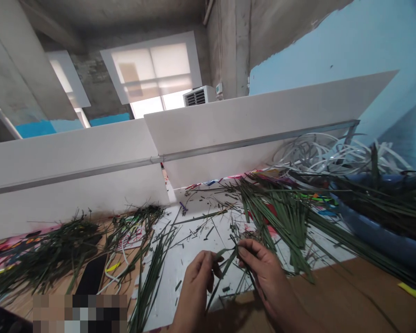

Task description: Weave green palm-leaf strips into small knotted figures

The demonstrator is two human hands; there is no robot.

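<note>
My left hand (198, 280) and my right hand (263, 266) are close together over the white work surface (190, 236). Between them are long green leaf strips (229, 262), crossed and folded near my right fingertips. My right thumb and fingers pinch this folded part. One strip runs into the closed fingers of my left hand, and loose ends hang down below. Just right of my hands lies a wide bundle of flat green leaves (280, 219). A thinner bundle of leaf strips (152, 277) is to the left.
Cut leaf scraps litter the surface. At the left are a dark leaf heap (65, 247), a black phone-like slab (93, 274) and a white cable (124, 259). A blue basin (370, 226) of leaves and coiled white strips (319, 150) stand right. White panels (208, 125) rise behind.
</note>
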